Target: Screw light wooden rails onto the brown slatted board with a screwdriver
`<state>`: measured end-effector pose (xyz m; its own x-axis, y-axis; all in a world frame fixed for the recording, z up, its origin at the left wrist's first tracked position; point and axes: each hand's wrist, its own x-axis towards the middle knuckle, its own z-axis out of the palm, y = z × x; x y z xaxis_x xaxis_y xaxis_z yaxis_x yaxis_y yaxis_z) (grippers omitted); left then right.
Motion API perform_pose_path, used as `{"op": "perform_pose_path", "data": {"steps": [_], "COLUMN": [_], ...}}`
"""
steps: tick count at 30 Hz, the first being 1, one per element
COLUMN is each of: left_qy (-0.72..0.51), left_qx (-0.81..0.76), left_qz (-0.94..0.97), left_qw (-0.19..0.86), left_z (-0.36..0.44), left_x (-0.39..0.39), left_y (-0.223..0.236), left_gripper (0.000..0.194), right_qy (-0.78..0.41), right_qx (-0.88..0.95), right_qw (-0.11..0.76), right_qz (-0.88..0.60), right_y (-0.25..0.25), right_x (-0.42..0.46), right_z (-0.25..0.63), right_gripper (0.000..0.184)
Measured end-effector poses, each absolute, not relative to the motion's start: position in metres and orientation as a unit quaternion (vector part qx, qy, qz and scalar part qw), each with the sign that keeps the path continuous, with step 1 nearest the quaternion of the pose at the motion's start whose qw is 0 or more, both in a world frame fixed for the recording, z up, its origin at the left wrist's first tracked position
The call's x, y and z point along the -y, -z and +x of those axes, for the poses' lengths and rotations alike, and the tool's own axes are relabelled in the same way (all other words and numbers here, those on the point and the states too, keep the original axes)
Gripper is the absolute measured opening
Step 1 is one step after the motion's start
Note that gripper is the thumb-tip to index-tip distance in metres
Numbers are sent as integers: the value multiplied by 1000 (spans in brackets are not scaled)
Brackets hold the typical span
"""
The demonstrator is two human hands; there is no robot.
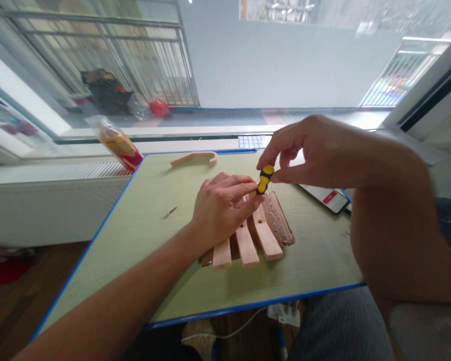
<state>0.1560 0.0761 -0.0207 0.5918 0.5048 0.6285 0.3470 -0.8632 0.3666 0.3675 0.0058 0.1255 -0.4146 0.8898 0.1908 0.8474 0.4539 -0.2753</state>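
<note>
A short, stubby screwdriver [265,179] with a yellow and black handle stands nearly upright, slightly tilted. My right hand [304,150] pinches the top of its handle between thumb and fingers. My left hand [225,205] lies across several pale wooden slats [248,248], with its thumb and forefinger closed around the handle's lower end. The screwdriver's tip is hidden behind those fingers. Round holes show in the slats. Beneath them is a brown, rough-edged piece [280,220] with small metal bits along it.
On the green blue-edged table [135,260] lie a hooked wooden piece [195,158] at the back and a small thin metal piece [170,212] at left. A phone-like device [326,198] is at right. A bottle [118,143] stands by the window, beyond the table's left corner.
</note>
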Motion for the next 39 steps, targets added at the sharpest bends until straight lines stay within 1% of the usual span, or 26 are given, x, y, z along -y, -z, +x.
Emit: {"op": "perform_pose_path", "data": {"steps": [7, 11, 23, 30, 39], "left_qy": [-392, -393, -385, -384, -394], "left_qx": [-241, -237, -241, -245, -240], "left_qz": [883, 884, 886, 885, 881], "left_qw": [97, 92, 95, 95, 106], "left_z": [157, 157, 157, 157, 157], "left_x": [-75, -75, -75, -75, -74], "left_y": [21, 20, 20, 19, 19], "left_gripper": [23, 22, 27, 29, 29], "right_qy": [-41, -42, 23, 14, 10], "right_qx": [830, 817, 794, 794, 798], "right_qw": [151, 147, 161, 136, 138], "right_qz": [-536, -556, -586, -592, -586], "right_y": [-123, -121, -114, -115, -115], "right_x": [-9, -11, -17, -17, -19], "right_z": [368, 368, 363, 358, 357], "right_gripper": [12, 13, 32, 43, 53]}}
